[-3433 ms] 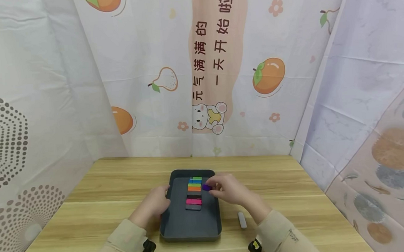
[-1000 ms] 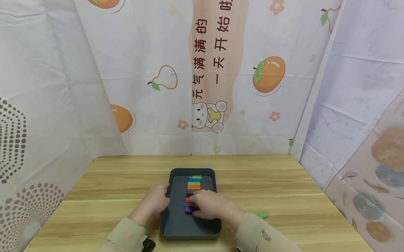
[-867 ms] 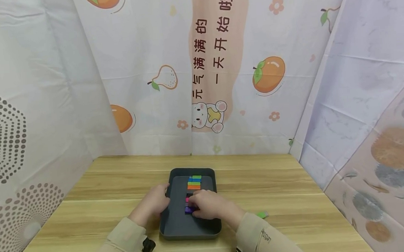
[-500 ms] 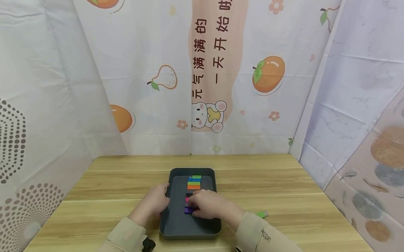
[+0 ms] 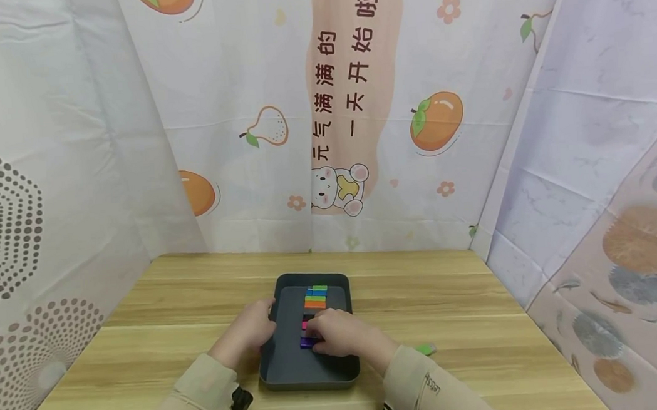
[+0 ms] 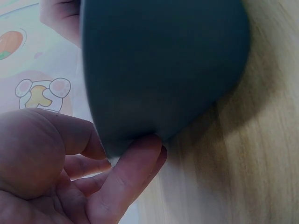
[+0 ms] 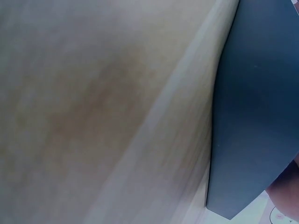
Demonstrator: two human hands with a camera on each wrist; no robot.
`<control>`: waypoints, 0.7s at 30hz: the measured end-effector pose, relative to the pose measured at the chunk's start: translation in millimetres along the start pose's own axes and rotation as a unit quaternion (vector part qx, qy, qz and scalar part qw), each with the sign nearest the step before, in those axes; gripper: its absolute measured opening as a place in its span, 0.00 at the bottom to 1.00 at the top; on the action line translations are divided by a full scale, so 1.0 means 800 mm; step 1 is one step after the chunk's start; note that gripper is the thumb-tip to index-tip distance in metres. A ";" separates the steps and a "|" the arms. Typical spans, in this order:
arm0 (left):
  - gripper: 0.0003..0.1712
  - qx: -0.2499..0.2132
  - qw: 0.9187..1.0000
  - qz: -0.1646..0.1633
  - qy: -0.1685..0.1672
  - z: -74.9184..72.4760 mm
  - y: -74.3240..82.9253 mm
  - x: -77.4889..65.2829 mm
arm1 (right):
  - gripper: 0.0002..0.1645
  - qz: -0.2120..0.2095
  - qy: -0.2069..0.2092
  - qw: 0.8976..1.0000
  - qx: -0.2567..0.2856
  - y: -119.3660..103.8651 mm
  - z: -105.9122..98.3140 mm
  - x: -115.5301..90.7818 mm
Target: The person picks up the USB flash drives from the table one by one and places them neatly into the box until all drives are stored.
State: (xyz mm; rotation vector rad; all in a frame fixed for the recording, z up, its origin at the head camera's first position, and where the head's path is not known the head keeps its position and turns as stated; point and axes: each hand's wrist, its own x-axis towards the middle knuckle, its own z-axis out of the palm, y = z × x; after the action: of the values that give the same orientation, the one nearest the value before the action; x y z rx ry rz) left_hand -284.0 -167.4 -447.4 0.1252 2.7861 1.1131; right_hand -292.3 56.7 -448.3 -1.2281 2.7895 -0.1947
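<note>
A dark grey tray (image 5: 311, 376) stands on the table, with a row of coloured sticks that look like USB flash drives inside. My left hand (image 5: 251, 326) grips its left rim; the left wrist view shows the thumb and fingers pinching the tray wall (image 6: 159, 70). Inside the tray, my right hand (image 5: 339, 333) has its curled fingers and thumb on a purple flash drive (image 5: 307, 342) at the row's near end. Beyond it are a pink one (image 5: 304, 325), an orange one (image 5: 314, 304) and a blue one (image 5: 319, 292). The right hand partly covers the near ones.
A green stick with a grey end (image 5: 426, 349) lies on the wooden table (image 5: 441, 298), right of the tray beside the right sleeve. Printed curtains (image 5: 237, 192) stand behind the table and at both sides.
Since 3.4 seconds ago, my right hand has brought the purple flash drive down to the row's near end. A pale stick right of the tray is no longer visible. The last second is nearly still.
</note>
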 end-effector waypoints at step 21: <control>0.34 -0.004 1.000 -0.012 -0.004 0.001 0.000 0.003 | 0.09 -0.023 0.055 0.998 0.023 0.011 -0.031 -0.006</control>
State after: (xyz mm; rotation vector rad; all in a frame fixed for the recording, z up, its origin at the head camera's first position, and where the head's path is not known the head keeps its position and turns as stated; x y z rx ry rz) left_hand -286.0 -166.7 -447.9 0.0942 2.7678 1.1144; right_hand -298.8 68.5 -424.7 -1.3113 2.8332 -0.3381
